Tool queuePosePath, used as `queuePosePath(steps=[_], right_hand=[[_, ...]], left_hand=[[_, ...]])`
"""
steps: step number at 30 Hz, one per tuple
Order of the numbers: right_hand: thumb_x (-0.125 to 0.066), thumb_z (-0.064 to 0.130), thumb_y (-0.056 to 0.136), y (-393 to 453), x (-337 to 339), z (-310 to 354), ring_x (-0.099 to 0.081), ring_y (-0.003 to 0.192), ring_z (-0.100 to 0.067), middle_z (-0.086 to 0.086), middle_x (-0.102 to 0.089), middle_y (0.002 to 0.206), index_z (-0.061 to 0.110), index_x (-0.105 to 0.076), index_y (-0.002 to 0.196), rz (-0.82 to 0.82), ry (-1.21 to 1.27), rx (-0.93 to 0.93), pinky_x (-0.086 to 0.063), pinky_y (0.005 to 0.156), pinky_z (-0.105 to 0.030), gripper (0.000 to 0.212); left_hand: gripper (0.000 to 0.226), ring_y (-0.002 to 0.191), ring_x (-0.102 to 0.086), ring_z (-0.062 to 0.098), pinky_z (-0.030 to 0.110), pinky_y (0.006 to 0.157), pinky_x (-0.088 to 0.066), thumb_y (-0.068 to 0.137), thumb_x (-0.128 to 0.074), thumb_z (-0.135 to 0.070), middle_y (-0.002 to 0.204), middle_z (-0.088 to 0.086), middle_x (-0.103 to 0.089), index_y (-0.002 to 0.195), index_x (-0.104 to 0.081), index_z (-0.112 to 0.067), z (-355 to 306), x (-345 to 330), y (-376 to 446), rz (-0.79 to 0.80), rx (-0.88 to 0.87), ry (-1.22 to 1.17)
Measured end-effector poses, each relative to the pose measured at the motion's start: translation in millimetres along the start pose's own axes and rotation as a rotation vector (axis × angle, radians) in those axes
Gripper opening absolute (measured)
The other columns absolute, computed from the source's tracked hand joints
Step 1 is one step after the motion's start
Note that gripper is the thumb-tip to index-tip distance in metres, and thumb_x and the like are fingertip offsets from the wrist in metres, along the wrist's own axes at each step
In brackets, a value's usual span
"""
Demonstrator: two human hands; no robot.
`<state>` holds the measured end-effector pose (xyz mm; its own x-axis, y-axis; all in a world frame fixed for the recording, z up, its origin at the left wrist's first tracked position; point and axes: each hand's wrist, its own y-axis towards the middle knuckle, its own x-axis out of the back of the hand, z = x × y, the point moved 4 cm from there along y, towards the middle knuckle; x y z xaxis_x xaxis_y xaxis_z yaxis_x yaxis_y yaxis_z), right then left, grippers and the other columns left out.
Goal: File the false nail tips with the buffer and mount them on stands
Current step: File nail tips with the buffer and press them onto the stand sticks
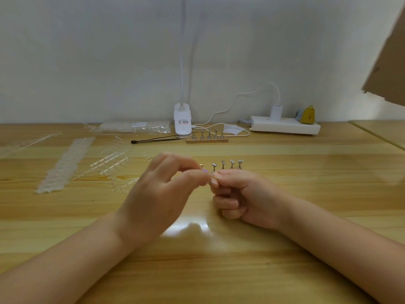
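My left hand and my right hand meet fingertip to fingertip just above the wooden table. The left thumb and forefinger pinch a small false nail tip, almost wholly hidden by the fingers. The right hand is curled into a fist, and a small purple buffer end pokes out where it touches the left fingertips. Just behind the hands stands a row of metal nail stands, several with pale tips on top. One small loose stand piece sits at the row's left end.
A second wooden base with bare metal stands sits further back, beside a white clip lamp and a black-tipped tool. Strips and bags of clear nail tips cover the left side. A white power strip lies at the back right.
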<state>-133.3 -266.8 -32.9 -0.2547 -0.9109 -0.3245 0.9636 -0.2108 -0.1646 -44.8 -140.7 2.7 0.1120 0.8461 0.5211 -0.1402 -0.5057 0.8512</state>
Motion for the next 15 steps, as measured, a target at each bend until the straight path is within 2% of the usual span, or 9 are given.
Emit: queuePosePath(steps=[2, 4, 9, 13, 15], right_hand=[[-0.052, 0.015, 0.083, -0.2, -2.8, -0.7, -0.031, 0.042, -0.005, 0.004, -0.035, 0.058, 0.014, -0.048, 0.072, 0.031, -0.042, 0.008, -0.02, 0.034, -0.014, 0.011], [-0.057, 0.012, 0.079, -1.0, -5.0, -0.1, -0.03, 0.043, -0.006, 0.003, -0.036, 0.057, 0.014, -0.053, 0.071, 0.059, -0.093, 0.011, -0.02, 0.035, -0.015, 0.01], [-0.048, 0.018, 0.088, 0.5, -1.2, -1.3, -0.029, 0.043, -0.005, 0.005, -0.029, 0.06, 0.016, -0.049, 0.071, 0.009, -0.041, -0.008, -0.016, 0.036, -0.015, 0.017], [-0.057, 0.012, 0.082, -1.1, -5.6, -0.9, -0.031, 0.042, -0.005, 0.005, -0.037, 0.054, 0.015, -0.049, 0.072, 0.056, -0.092, -0.001, -0.02, 0.035, -0.015, 0.013], [-0.057, 0.011, 0.081, -1.3, -6.0, -0.1, -0.031, 0.042, -0.005, 0.005, -0.036, 0.055, 0.015, -0.05, 0.073, 0.054, -0.095, -0.014, -0.021, 0.035, -0.014, 0.012]], left_hand=[[0.023, 0.087, -0.056, 0.02, 0.022, 0.087, -0.042, 0.089, -0.066, -0.005, 0.099, 0.0, -0.059, 0.104, -0.062, -0.021, -17.4, -3.8, 0.3, -0.005, -0.097, -0.066], [0.019, 0.088, -0.054, 0.019, 0.024, 0.086, -0.044, 0.091, -0.063, -0.006, 0.102, -0.002, -0.055, 0.103, -0.062, -0.02, -25.8, -8.9, -0.7, 0.016, -0.15, -0.087], [0.023, 0.08, -0.061, 0.026, 0.022, 0.083, -0.04, 0.077, -0.076, 0.006, 0.088, 0.005, -0.066, 0.091, -0.074, -0.012, 4.2, 0.3, 1.8, 0.04, 0.035, -0.042], [0.028, 0.086, -0.056, 0.02, 0.024, 0.086, -0.043, 0.085, -0.067, 0.001, 0.1, -0.001, -0.058, 0.102, -0.063, -0.02, -22.6, -5.1, 3.3, 0.005, -0.1, -0.135], [0.027, 0.085, -0.058, 0.023, 0.025, 0.084, -0.044, 0.083, -0.07, 0.002, 0.097, 0.002, -0.062, 0.1, -0.07, -0.018, -17.4, -5.5, 3.2, 0.039, -0.082, -0.112]])
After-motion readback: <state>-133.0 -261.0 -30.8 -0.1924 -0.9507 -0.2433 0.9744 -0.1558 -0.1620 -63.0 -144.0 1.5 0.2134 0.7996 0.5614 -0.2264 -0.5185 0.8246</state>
